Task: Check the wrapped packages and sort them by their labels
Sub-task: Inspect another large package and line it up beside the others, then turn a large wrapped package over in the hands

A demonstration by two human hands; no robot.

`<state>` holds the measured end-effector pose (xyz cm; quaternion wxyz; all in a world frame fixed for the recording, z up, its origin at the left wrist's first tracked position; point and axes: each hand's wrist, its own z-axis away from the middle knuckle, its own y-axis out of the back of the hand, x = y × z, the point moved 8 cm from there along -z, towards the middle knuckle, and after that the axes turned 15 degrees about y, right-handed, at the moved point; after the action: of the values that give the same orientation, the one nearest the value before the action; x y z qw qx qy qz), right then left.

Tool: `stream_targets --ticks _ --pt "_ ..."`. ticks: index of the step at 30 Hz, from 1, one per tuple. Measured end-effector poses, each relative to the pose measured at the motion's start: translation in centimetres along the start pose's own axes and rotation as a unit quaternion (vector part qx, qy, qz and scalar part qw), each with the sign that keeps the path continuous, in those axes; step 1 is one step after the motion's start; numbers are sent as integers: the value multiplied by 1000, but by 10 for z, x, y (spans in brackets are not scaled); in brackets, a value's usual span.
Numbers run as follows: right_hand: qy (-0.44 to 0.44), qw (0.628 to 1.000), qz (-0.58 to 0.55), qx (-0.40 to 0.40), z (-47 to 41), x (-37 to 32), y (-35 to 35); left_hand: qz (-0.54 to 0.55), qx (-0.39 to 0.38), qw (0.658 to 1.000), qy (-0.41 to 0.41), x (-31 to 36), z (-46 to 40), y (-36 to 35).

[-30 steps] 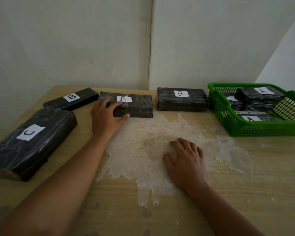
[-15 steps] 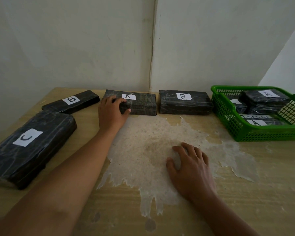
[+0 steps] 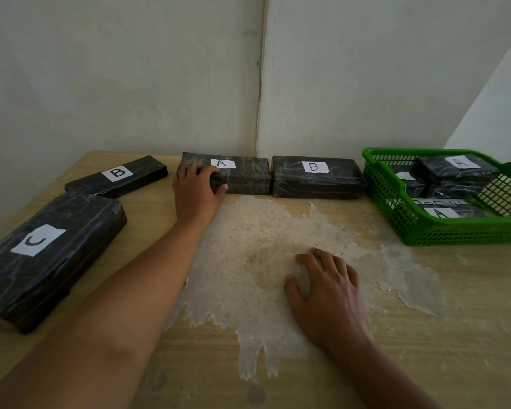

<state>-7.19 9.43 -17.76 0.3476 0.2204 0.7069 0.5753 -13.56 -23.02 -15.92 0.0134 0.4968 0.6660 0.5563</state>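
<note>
1. Looking down from the head cam at a wooden table (image 3: pixel 425 349) pushed into a wall corner, big pale worn patch (image 3: pixel 248 261) spread across the middle.
2. Left hand (image 3: pixel 195 193) stretched to the back of the table, fingers curled over the top left end of the package labelled A (image 3: pixel 242 178), thumb pressed on its front face. So closed around that end, package flat on the table, not lifted.
3. Right hand (image 3: pixel 325 293) flat on the worn patch, palm down, fingers spread loose, holding nothing.
4. Package A sitting against the back wall, right end touching or just about touching the B package (image 3: pixel 316 178) beside it. Can't tell for sure if there's a gap.
5. Another B package (image 3: pixel 117 177), slimmer, angled at back left, near the left hand but apart from it.
6. Large package marked C (image 3: pixel 48 255) at the near left, lying diagonal, label turned sideways-ish, well apart from both hands.
7. Green plastic basket (image 3: pixel 455 234) at the right rear, just beside the B package by the wall. Holding several black wrapped packages: one on top labelled A (image 3: pixel 457 169), one down at the front also showing an A (image 3: pixel 443 212), one more behind the mesh with a white label too hidden to read (image 3: pixel 407 180).
8. All packages wrapped in black with shiny clear film and white paper labels with handwritten letters.
</note>
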Motion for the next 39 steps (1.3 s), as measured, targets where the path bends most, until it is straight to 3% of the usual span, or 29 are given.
stream_targets --ticks 10,15,21,31,35,39 --pt "3 1000 2 2 -1 2 -3 -3 -14 1000 -7 1 -3 -2" --pt "5 1000 -3 11 -2 2 -2 -30 -59 998 -14 0 1 -2" --pt "2 1000 -3 18 -1 2 -3 -54 -44 996 49 -22 33 27" --pt "2 1000 -2 12 5 -4 0 -156 -188 969 38 -46 119 91" --pt "1 1000 -12 18 12 -9 1 -207 -143 968 23 -62 128 141" --pt "-4 999 -31 30 26 -15 -1 -257 -92 956 110 -110 118 191"
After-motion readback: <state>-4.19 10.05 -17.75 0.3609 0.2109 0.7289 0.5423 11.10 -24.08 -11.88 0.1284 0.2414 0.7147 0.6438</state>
